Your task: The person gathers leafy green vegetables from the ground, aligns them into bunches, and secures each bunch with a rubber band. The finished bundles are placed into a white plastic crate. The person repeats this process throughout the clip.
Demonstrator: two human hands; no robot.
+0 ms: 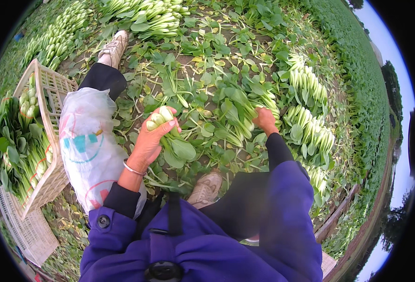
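Note:
My left hand [151, 135] is closed around a small bunch of green leafy stalks, bok choy [161, 118], with the pale stem bases up and the leaves hanging below. Over to the right, my right hand [265, 119] reaches down to a loose pile of bok choy [237, 116] on the ground. Its fingers touch the pale stems there; whether they grip one is hidden. A single bok choy plant [174, 88] lies apart, ahead of my left hand.
A plastic crate [49, 141] of banded bok choy bunches [28, 102] stands at left, beside a plastic bag [84, 130] over my leg. Bok choy rows [309, 123] lie at right, more heaps [161, 19] at the top. Cut leaves [207, 70] litter the soil.

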